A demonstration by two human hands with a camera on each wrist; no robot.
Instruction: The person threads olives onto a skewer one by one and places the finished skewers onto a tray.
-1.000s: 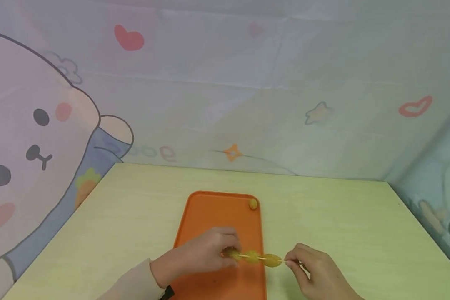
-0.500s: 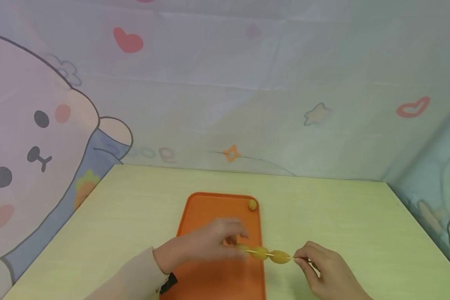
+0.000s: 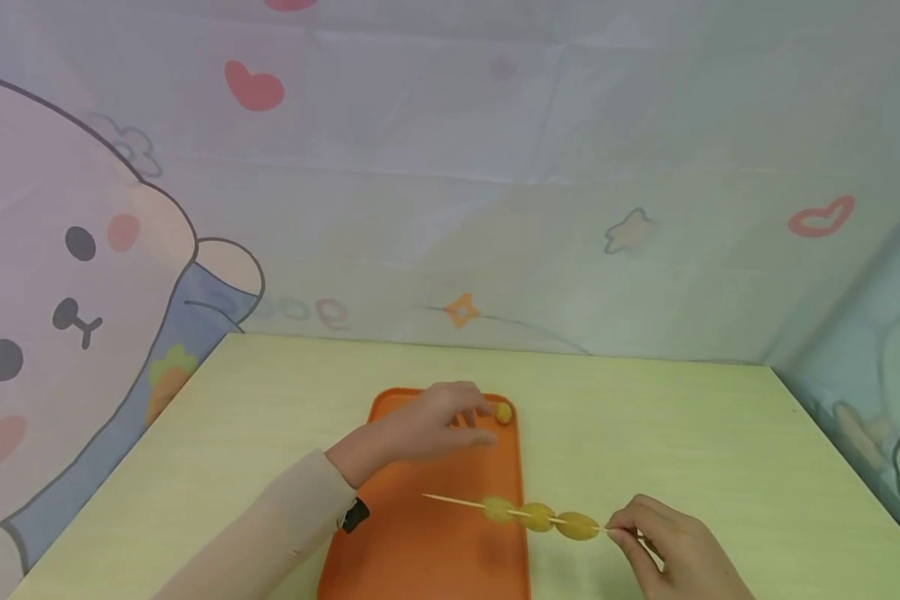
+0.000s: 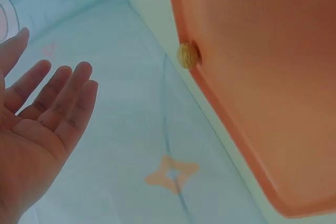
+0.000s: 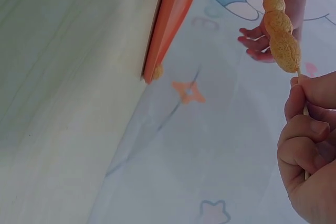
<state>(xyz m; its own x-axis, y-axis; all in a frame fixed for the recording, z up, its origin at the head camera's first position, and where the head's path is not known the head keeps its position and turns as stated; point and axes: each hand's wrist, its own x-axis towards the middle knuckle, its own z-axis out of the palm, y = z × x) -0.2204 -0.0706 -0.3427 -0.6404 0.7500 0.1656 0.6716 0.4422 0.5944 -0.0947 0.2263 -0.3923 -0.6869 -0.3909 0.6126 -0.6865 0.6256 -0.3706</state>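
Observation:
My right hand (image 3: 671,542) pinches one end of a thin wooden skewer (image 3: 450,500); in the right wrist view, its other fingers curl round the stick. Threaded on the skewer are three yellow-brown, rough-skinned balls (image 5: 278,22), and its pointed end sticks out bare to the left. Over the far part of the orange tray (image 3: 420,558) is my left hand (image 3: 431,425), fingers spread and holding nothing. Close to its fingertips, a single loose yellow-brown ball (image 3: 502,413) lies in the tray's far right corner. The left wrist view has this ball (image 4: 187,55) against the tray's rim.
A pale yellow-green table (image 3: 645,433) extends on both sides of the tray. Behind it hangs a cloth backdrop (image 3: 420,167) printed with a bear, hearts and stars. A dark band (image 3: 355,515) shows at the left sleeve's cuff.
My left hand has let go of the skewered balls and moved away toward the far loose ball. My right hand has drawn the skewer slightly to the right, baring its pointed end.

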